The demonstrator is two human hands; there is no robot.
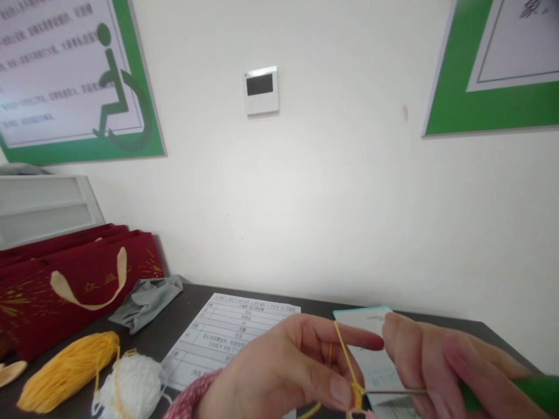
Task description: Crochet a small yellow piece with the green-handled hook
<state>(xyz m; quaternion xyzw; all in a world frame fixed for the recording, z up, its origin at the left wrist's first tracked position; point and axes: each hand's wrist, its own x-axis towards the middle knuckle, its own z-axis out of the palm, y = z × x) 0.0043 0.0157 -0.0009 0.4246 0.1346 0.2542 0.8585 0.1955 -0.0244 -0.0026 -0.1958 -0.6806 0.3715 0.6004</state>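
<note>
Yellow crochet piece (357, 397) is pinched in the left hand (283, 364); the right hand (454, 361) grips a green-handled crochet hook (397, 391). A Chinese-printed sheet (236, 331) lies on the dark table (194, 305) by a white wall (305, 215).

White intercom panel (261, 91), dark screen, mounted on a plain white wall (305, 192). To its left, a green-bordered poster (48, 70) with a green wheelchair symbol, text lines blurred; to its right, another green-bordered poster (502, 75), cut off by my view. Small brownish smudge (404, 113) right of the panel, slightly lower. Well below the panel, dark tabletop (192, 299). Down-left of the panel: dark-red gift bags (78, 279), gold firework print, cream handle; crumpled grey cloth (146, 302) just beside them; pale framed unit (46, 203) behind. Down-right of the panel: teal-edged card (367, 320), partly hidden.
</note>
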